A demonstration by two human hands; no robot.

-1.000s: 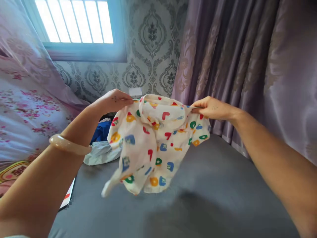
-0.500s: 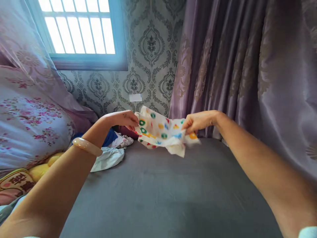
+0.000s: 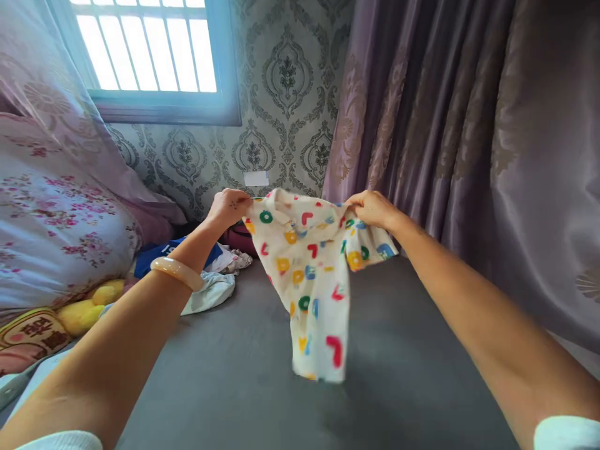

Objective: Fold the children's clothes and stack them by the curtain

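Observation:
A small white short-sleeved shirt [image 3: 304,275], printed with red, yellow, green and blue letter shapes, hangs upright between my hands above the grey bed surface. My left hand [image 3: 229,205] pinches it at the upper left, near the shoulder. At the other shoulder, my right hand [image 3: 371,209] grips the cloth, and one sleeve [image 3: 370,247] droops below it. The collar shows at the top between the hands. The lower part of the shirt is slightly blurred and narrows in folds. A pale bangle [image 3: 177,273] circles my left forearm.
Blue and white clothes [image 3: 213,290] lie heaped at the bed's far left. A yellow plush item [image 3: 84,307] and a floral cover [image 3: 65,219] are on the left. Purple curtains [image 3: 422,125] hang at the right. The grey bed surface [image 3: 225,375] spreads below my hands.
My hands have risen a little, and the shirt, bunched and swung up before, now hangs down at length with its collar and a sleeve showing.

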